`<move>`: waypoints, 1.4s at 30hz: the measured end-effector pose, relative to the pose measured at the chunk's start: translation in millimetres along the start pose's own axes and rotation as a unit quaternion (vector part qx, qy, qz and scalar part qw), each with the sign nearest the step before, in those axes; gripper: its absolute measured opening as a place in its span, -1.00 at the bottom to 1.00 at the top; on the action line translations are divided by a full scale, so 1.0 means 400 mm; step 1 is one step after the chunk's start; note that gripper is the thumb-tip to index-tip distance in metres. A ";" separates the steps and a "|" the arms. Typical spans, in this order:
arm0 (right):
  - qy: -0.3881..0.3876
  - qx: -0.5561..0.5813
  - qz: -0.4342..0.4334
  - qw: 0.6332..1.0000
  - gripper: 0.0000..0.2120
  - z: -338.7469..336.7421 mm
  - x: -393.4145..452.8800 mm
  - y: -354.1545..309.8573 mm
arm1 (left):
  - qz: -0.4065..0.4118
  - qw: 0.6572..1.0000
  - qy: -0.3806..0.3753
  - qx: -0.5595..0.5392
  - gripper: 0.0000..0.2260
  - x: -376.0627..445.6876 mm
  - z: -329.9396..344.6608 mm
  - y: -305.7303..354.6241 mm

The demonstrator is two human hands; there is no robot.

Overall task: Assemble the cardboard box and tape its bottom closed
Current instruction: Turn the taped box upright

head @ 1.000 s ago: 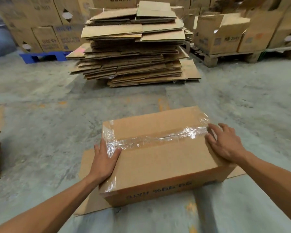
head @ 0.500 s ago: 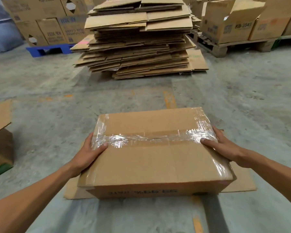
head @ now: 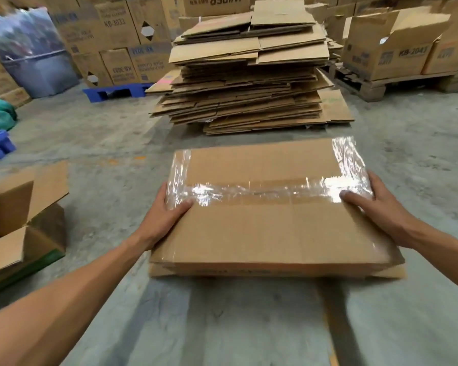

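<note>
A brown cardboard box (head: 270, 233) is in front of me with its taped face up. Clear shiny tape (head: 249, 190) runs along the centre seam and wraps over both short ends. My left hand (head: 164, 215) grips the box's left end, thumb on top at the tape. At the right end my right hand (head: 376, 207) holds the box the same way, thumb pressed on the tape. The box is raised slightly above a flat cardboard sheet (head: 391, 273) lying on the concrete floor.
A tall stack of flattened cartons (head: 249, 83) stands just beyond the box. An open box (head: 24, 220) sits at the left. Open cartons rest on a wooden pallet (head: 376, 88) at the back right, more stacked cartons on a blue pallet (head: 117, 91) at the back left.
Both hands slid from resting on the box's ends to gripping them, and the box has come up off the cardboard sheet toward me. The view has swung a little to the left.
</note>
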State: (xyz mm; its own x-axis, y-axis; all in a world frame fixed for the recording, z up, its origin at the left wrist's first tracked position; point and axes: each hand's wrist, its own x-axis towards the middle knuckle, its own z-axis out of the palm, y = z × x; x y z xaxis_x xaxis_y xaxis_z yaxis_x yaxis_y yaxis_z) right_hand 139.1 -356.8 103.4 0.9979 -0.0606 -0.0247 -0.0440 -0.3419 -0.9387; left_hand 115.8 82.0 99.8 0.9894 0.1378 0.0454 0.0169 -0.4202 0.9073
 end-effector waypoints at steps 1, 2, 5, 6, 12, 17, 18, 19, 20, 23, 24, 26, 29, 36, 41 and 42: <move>0.015 -0.010 -0.033 0.999 -0.27 -0.005 0.005 -0.012 | 0.028 0.999 0.025 0.000 -0.45 0.005 -0.003 0.018; 0.028 -0.016 -0.066 0.997 -0.22 -0.009 0.007 -0.023 | 0.048 0.997 0.052 0.008 -0.36 0.008 -0.009 0.029; 0.037 -0.007 -0.129 0.991 -0.17 -0.006 -0.012 -0.050 | 0.073 0.993 0.090 0.026 -0.09 0.004 -0.027 0.035; 0.026 -0.005 -0.136 0.990 -0.15 -0.003 -0.019 -0.044 | 0.067 0.994 0.087 0.030 -0.05 -0.007 -0.025 0.024; -0.005 -0.021 -0.078 0.997 -0.26 0.001 -0.074 0.058 | 0.003 0.999 0.007 0.042 0.00 -0.082 0.008 -0.104; 0.027 0.066 -0.019 0.997 -0.34 -0.002 -0.102 0.066 | -0.005 0.999 -0.035 0.032 -0.27 -0.108 0.029 -0.116; 0.038 0.093 -0.002 0.995 -0.25 -0.001 -0.103 0.061 | -0.012 0.999 -0.029 0.029 -0.25 -0.109 0.030 -0.109; 0.047 0.113 0.008 0.993 -0.22 0.000 -0.104 0.052 | -0.011 1.000 -0.015 0.018 -0.22 -0.107 0.027 -0.102; 0.054 0.123 0.016 0.991 -0.25 0.001 -0.104 0.043 | -0.007 1.000 0.000 -0.001 -0.21 -0.102 0.024 -0.095; 0.081 0.140 0.010 0.987 -0.42 -0.007 -0.100 0.019 | -0.016 0.998 0.014 -0.066 -0.43 -0.073 0.014 -0.059; 0.092 0.140 0.004 0.986 -0.45 -0.012 -0.093 0.011 | -0.020 0.996 0.014 -0.091 -0.52 -0.063 0.011 -0.044; 0.107 0.122 -0.003 0.987 -0.51 -0.025 -0.070 -0.007 | -0.024 0.991 0.027 -0.125 -0.56 -0.031 0.006 -0.019; 0.108 0.077 0.027 0.991 -0.66 -0.057 -0.007 -0.032 | -0.051 0.992 0.023 -0.116 -0.58 0.027 -0.011 0.007; -0.024 0.056 0.134 0.989 -0.43 -0.093 0.067 -0.102 | -0.151 0.984 -0.050 -0.083 -0.34 0.126 -0.058 0.048; -0.056 0.091 0.135 0.985 -0.28 -0.067 0.077 -0.084 | -0.135 0.989 -0.052 -0.027 -0.12 0.142 -0.044 0.040; -0.056 0.094 0.132 0.985 -0.27 -0.066 0.076 -0.082 | -0.132 0.990 -0.050 -0.028 -0.08 0.142 -0.044 0.036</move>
State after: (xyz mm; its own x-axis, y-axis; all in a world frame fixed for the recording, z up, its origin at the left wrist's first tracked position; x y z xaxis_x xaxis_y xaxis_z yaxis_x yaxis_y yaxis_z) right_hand 169.7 -372.1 142.4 0.9524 -0.0165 -0.3045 -0.3035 -0.1477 -0.9413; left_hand 169.8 99.6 122.9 0.9607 0.1457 -0.2363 0.2724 -0.3311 0.9034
